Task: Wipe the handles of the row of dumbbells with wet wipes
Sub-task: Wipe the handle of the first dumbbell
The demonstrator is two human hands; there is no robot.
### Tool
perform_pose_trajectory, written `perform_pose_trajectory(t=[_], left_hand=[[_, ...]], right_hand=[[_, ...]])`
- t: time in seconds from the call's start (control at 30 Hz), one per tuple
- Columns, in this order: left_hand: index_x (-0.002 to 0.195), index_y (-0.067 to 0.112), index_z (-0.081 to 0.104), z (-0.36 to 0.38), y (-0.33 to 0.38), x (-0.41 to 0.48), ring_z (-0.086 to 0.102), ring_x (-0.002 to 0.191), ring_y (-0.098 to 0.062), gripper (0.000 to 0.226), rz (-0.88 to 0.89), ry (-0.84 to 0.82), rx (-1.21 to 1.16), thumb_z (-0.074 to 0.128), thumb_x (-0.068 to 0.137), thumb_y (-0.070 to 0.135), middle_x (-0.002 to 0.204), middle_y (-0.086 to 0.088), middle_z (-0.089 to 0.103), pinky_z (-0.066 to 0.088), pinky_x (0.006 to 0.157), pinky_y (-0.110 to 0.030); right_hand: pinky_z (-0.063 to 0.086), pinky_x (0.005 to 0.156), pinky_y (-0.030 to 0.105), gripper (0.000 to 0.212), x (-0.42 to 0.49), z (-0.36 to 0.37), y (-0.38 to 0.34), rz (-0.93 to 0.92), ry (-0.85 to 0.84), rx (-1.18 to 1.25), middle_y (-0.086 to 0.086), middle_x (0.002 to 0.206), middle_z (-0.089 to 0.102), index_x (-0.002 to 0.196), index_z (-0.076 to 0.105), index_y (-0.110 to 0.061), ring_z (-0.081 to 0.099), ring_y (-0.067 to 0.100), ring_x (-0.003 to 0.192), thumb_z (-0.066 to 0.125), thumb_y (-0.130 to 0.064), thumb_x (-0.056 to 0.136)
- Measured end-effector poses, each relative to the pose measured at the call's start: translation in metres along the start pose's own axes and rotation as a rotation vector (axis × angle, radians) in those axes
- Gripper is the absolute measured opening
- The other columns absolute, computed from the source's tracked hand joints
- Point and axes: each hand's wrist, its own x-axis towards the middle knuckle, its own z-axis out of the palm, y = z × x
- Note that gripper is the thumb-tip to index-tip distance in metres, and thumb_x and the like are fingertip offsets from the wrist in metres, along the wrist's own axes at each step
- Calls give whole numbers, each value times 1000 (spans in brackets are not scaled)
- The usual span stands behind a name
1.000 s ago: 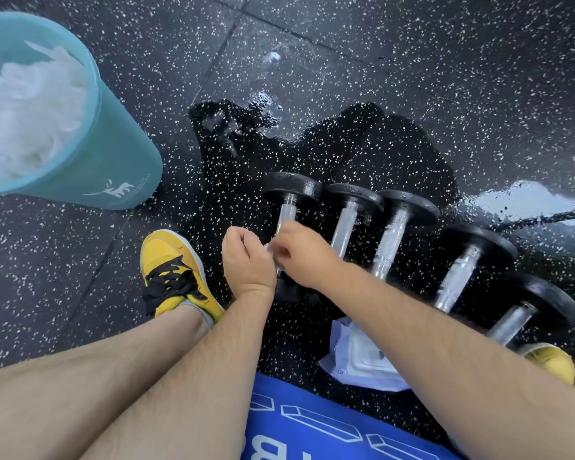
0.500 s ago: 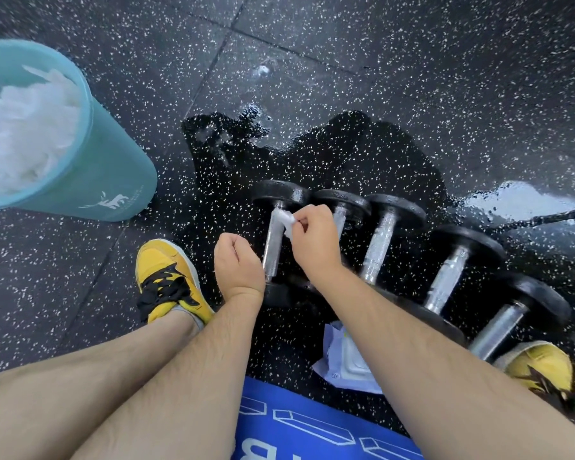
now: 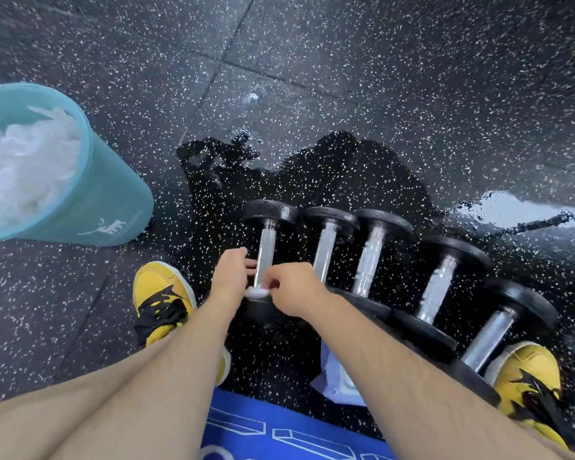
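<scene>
wipe pinched at the near end of the leftmost handle

the right hand (image 3: 292,290) pinches a small white wet wipe (image 3: 258,292) with curled fingers. it holds the wipe against the near end of the chrome handle (image 3: 267,250) of the leftmost dumbbell (image 3: 270,212). the left hand (image 3: 231,277) sits on the other side of the wipe, its fingertips reaching to the handle. whether it grips the handle or the wipe cannot be told.

the two hands close over the spot, so the near plate of that dumbbell is mostly hidden just below the grip. to the right of the grip the other dumbbells (image 3: 439,287) lie side by side in a row of five, their handles bare. the right forearm crosses over the near plates of the next two. it also covers part of a pale wipe packet (image 3: 334,383) lying behind the grip, towards the person.

just left of the grip, beside the left wrist, is a yellow and black left shoe (image 3: 161,293). the right shoe (image 3: 528,376) stands past the far end of the row. well to the left of the grip a teal bucket (image 3: 113,207) holds crumpled white wipes (image 3: 24,161). a blue mat (image 3: 279,433) with white line print lies nearest the person. beyond the grip a dark wet patch (image 3: 312,174) spreads on the speckled rubber floor (image 3: 412,78) around the dumbbells.
</scene>
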Motion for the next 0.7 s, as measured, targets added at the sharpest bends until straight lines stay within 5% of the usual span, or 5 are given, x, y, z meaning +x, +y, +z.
perform_pose_trajectory(t=[0.1, 0.17, 0.27, 0.37, 0.7], left_hand=[[87, 15, 62, -3, 12, 7, 58, 78, -16, 24, 15, -182, 205, 46, 100, 28, 82, 2, 65, 43, 77, -34], [90, 16, 66, -1, 17, 9, 60, 92, -18, 23, 41, -274, 265, 54, 91, 35, 97, -1, 68, 45, 91, -37], [101, 16, 70, 4, 21, 18, 67, 106, -23, 25, 39, -340, 329, 58, 90, 34, 110, -5, 73, 49, 93, -39], [109, 13, 70, 9, 23, 17, 75, 91, -19, 18, 52, -329, 301, 54, 100, 16, 102, -4, 77, 54, 77, -33], [107, 8, 65, 16, 11, 10, 73, 81, -19, 17, 109, -163, 243, 55, 101, 20, 100, -9, 74, 60, 85, -42]], right_hand=[[46, 68, 27, 13, -4, -12, 9, 120, 140, 268, -5, 90, 69, 92, 67, -23, 58, 15, 74, 59, -13, 90], [43, 57, 27, 14, -9, -18, 16, 169, 225, 396, -5, 78, 66, 84, 63, -25, 52, 13, 61, 57, -13, 89], [44, 58, 30, 17, -9, -22, 16, 122, 254, 338, -5, 79, 62, 82, 60, -26, 51, 12, 62, 57, -12, 92], [40, 59, 24, 19, -2, -24, 17, 105, 329, 327, -5, 89, 57, 87, 57, -27, 50, 7, 68, 54, -11, 96], [36, 62, 7, 21, 4, -12, 30, 134, 454, 375, -3, 93, 56, 104, 70, -25, 53, 5, 73, 55, -12, 97]])
